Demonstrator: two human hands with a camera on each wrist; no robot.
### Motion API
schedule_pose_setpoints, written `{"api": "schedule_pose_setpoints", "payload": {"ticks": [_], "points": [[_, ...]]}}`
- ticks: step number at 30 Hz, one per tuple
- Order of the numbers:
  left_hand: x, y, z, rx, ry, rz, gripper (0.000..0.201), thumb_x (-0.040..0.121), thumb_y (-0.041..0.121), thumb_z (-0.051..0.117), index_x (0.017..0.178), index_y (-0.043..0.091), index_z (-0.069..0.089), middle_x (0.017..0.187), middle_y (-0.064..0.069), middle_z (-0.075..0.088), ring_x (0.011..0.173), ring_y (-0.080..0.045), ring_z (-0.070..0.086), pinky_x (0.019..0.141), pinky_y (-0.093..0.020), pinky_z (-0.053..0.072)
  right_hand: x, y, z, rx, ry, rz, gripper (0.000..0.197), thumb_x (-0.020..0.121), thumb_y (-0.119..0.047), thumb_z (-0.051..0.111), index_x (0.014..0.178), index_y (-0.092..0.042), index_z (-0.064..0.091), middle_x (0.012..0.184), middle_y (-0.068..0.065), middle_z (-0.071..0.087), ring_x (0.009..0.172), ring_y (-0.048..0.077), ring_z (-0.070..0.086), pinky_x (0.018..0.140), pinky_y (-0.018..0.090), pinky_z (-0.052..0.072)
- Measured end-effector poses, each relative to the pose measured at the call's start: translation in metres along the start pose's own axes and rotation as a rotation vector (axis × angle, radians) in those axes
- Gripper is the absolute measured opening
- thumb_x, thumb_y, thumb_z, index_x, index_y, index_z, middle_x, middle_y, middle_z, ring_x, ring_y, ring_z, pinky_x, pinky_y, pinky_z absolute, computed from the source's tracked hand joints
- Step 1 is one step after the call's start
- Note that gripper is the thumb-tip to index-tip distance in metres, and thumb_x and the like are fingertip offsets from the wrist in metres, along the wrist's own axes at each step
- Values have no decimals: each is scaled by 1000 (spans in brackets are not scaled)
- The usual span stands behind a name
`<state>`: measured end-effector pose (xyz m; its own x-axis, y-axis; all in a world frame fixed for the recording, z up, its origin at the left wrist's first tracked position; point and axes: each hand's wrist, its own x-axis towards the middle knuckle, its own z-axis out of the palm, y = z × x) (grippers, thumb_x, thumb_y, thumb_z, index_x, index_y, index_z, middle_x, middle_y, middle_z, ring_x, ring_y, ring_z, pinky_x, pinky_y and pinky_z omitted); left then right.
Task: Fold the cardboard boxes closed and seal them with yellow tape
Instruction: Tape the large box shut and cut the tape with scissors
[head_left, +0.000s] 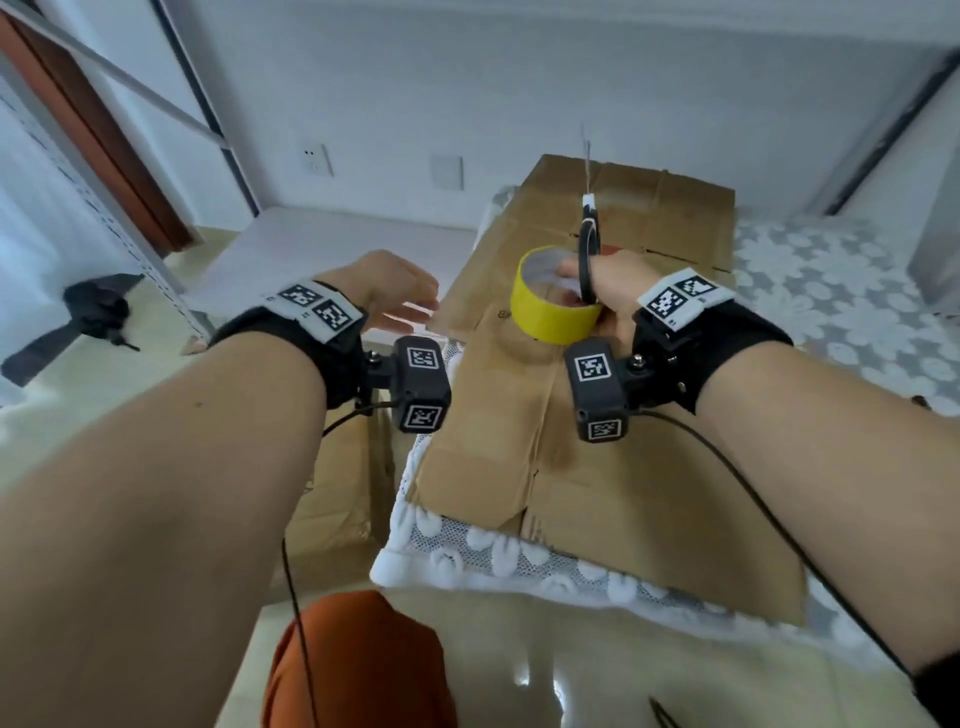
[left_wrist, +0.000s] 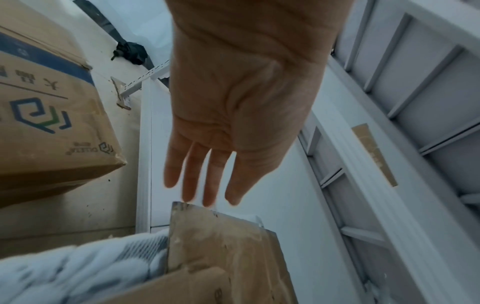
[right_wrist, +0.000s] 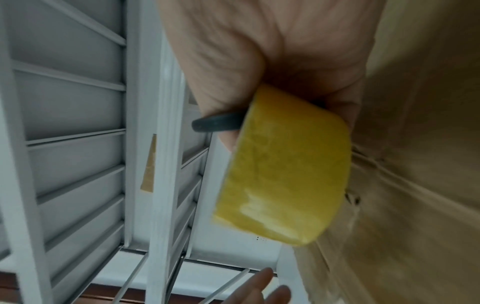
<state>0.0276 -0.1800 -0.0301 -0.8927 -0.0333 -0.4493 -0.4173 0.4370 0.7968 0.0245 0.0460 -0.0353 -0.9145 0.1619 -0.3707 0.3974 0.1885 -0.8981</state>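
You are holding the roll of yellow tape (head_left: 555, 304) in your right hand (head_left: 612, 291), fingers curled through its core, and the same hand is gripping a pair of black-handled scissors (head_left: 588, 244) whose blades are pointing up and away from you. That hand is hovering above the flattened cardboard box (head_left: 566, 415), which is lying on a white lace cloth (head_left: 483, 564) covering the table. Your left hand (head_left: 387, 291) is reaching out with its fingers (left_wrist: 192, 174) straight and spread, holding nothing, their tips just by the left corner of the cardboard. Another printed cardboard box (left_wrist: 49, 115) is sitting on the floor to your left.
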Motion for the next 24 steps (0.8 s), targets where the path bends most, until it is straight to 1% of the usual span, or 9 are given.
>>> {"api": "schedule_pose_setpoints", "payload": {"ticks": [3, 7, 12, 14, 17, 19, 20, 22, 24], "points": [[-27, -6, 6, -75, 11, 61, 25, 98, -1, 46, 111, 2, 66, 78, -5, 65, 69, -14, 62, 85, -35, 54, -24, 3, 5, -99, 56, -30, 44, 75, -23, 72, 110, 1, 60, 94, 14, 67, 82, 27, 66, 73, 37, 56], [-55, -7, 22, -68, -91, 101, 23, 93, -4, 51, 104, 7, 68, 68, -2, 58, 55, -9, 52, 86, -38, 57, -52, 12, -13, -142, 171, -5, 40, 83, -21, 64, 115, 2, 58, 99, 16, 62, 88, 29, 59, 77, 35, 48], [-82, 9, 69, -56, -250, 133, 11, 94, 8, 60, 102, 12, 66, 81, -2, 62, 72, -12, 58, 88, -37, 55, -76, 44, -69, -179, 451, 41, 42, 92, -30, 55, 120, 2, 58, 113, 18, 63, 107, 33, 60, 82, 32, 44], [-91, 22, 97, -22, -326, 148, 15, 95, 8, 59, 109, 13, 64, 90, -3, 65, 80, -13, 61, 84, -33, 55, -92, 52, -99, -235, 573, 68, 40, 94, -26, 51, 121, 3, 56, 117, 19, 62, 112, 34, 58, 88, 33, 43], [-106, 42, 138, 50, -417, 181, 20, 96, 9, 59, 115, 15, 62, 101, -5, 68, 86, -15, 64, 78, -28, 55, -98, 68, -140, -328, 568, 119, 35, 95, -19, 50, 121, 3, 55, 115, 15, 58, 102, 28, 54, 85, 32, 42], [-115, 50, 165, 74, -446, 185, 21, 96, 10, 59, 116, 14, 60, 104, -6, 67, 87, -16, 65, 83, -30, 55, -97, 82, -166, -413, 708, 187, 30, 94, -17, 46, 113, 4, 57, 117, 16, 59, 106, 31, 54, 94, 37, 42], [-118, 52, 174, 77, -449, 181, 22, 96, 11, 59, 118, 13, 60, 105, -6, 67, 87, -17, 65, 84, -30, 54, -98, 89, -177, -433, 739, 193, 32, 91, -22, 50, 108, 3, 59, 119, 20, 60, 110, 36, 55, 97, 40, 41], [-122, 53, 188, 80, -441, 164, 26, 97, 11, 58, 123, 11, 58, 109, -8, 66, 91, -18, 65, 84, -31, 53, -109, 95, -186, -452, 574, 174, 40, 84, -31, 62, 109, 1, 60, 119, 17, 59, 114, 37, 55, 87, 32, 41], [-127, 51, 194, 92, -429, 142, 27, 97, 11, 57, 123, 10, 58, 116, -10, 64, 98, -22, 65, 86, -32, 53, -121, 100, -198, -510, 409, 167, 44, 87, -23, 64, 123, -1, 55, 127, 17, 56, 118, 34, 53, 77, 29, 35]]}}
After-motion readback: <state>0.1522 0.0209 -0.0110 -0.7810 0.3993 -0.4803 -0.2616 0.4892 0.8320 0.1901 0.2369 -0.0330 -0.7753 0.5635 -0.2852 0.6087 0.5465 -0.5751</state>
